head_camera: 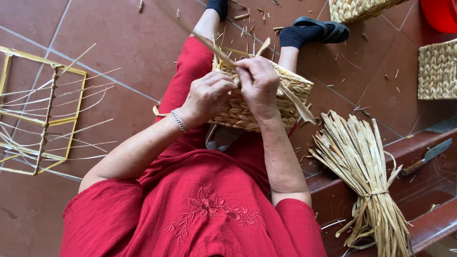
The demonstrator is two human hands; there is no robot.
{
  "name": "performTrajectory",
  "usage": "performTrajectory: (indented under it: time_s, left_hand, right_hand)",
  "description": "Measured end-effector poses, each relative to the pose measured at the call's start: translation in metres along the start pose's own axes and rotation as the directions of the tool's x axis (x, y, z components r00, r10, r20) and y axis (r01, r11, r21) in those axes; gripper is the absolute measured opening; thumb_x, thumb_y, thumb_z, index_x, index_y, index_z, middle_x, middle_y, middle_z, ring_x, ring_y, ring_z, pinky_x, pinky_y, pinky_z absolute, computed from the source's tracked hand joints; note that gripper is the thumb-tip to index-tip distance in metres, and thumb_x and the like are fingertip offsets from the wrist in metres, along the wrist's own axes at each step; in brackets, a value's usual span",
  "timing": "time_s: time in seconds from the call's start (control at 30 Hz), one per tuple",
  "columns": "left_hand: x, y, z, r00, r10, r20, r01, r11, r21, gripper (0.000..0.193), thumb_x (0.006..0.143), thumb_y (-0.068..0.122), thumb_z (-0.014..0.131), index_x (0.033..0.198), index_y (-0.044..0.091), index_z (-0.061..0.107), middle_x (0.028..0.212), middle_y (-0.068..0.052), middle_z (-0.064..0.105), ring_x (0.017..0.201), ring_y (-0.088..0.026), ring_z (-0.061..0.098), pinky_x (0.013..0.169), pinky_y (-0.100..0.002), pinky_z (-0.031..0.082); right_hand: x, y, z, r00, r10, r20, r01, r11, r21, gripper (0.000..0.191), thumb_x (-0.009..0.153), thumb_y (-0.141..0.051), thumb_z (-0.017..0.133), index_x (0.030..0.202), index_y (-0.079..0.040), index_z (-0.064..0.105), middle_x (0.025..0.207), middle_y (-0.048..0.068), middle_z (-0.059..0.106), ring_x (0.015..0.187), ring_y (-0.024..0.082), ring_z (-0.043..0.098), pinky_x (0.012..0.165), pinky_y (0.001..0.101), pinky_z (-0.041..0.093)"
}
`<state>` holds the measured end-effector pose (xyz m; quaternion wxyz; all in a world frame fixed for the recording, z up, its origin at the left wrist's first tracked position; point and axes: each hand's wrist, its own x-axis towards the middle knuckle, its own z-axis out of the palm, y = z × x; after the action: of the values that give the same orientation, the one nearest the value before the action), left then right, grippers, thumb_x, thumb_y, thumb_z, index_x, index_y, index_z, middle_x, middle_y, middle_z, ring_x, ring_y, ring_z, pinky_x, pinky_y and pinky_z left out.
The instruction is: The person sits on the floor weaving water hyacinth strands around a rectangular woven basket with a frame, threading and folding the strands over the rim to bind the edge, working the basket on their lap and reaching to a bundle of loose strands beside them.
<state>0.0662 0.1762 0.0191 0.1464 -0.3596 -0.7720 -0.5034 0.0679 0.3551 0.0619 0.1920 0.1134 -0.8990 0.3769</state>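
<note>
A half-woven straw basket [295, 93] rests on my lap, against red clothing. My left hand [207, 95], with a silver bracelet at the wrist, presses on the basket's near side. My right hand [259, 85] pinches a long dried straw strand [209, 45] at the basket's rim. The strand runs up to the left past my knee, and another flat strand [297, 104] trails off to the right. Both hands are closed on the weave and touch each other.
A tied bundle of dried straw [366, 176] lies on the step at right, with a knife [428, 156] beyond it. A yellow wire frame with straw spokes [45, 109] lies on the red tile floor at left. Woven baskets [438, 69] sit at top right.
</note>
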Motion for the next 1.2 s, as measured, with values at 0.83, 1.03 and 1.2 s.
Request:
performTrajectory:
  time_s: [0.83, 1.03, 1.2]
  left_hand:
    - [0.018, -0.037, -0.039, 0.761, -0.607, 0.231, 0.627, 0.779, -0.019, 0.017, 0.095, 0.028, 0.076, 0.094, 0.012, 0.073, 0.070, 0.001, 0.058, 0.072, -0.022, 0.058, 0.070, -0.040, 0.047]
    - [-0.012, 0.003, -0.057, 0.992, -0.129, 0.014, 0.114, 0.917, 0.383, 0.029, 0.097, 0.031, 0.083, 0.105, 0.009, 0.065, 0.109, -0.011, 0.059, 0.107, -0.032, 0.056, 0.092, -0.047, 0.043]
    - [-0.036, 0.038, -0.057, 0.971, -0.080, 0.227, -0.069, 0.812, 0.579, 0.037, 0.071, 0.039, 0.075, 0.093, 0.012, 0.064, 0.104, -0.010, 0.063, 0.109, -0.030, 0.060, 0.094, -0.052, 0.044]
  right_hand:
    - [-0.002, -0.008, 0.008, 0.994, 0.062, -0.090, -0.070, 0.994, -0.086, 0.020, 0.088, -0.002, 0.080, 0.096, -0.005, 0.063, 0.085, 0.009, 0.058, 0.079, 0.027, 0.061, 0.073, 0.0410, 0.051]
    - [-0.010, -0.005, 0.019, 0.983, -0.152, -0.106, 0.128, 0.970, -0.205, 0.028, 0.085, 0.006, 0.075, 0.107, -0.003, 0.060, 0.098, 0.014, 0.057, 0.092, 0.030, 0.062, 0.079, 0.0433, 0.053]
    - [-0.007, 0.005, 0.020, 0.977, -0.215, -0.008, 0.212, 0.969, -0.130, 0.023, 0.088, 0.011, 0.069, 0.102, -0.006, 0.062, 0.103, 0.011, 0.063, 0.102, 0.029, 0.067, 0.087, 0.0410, 0.057]
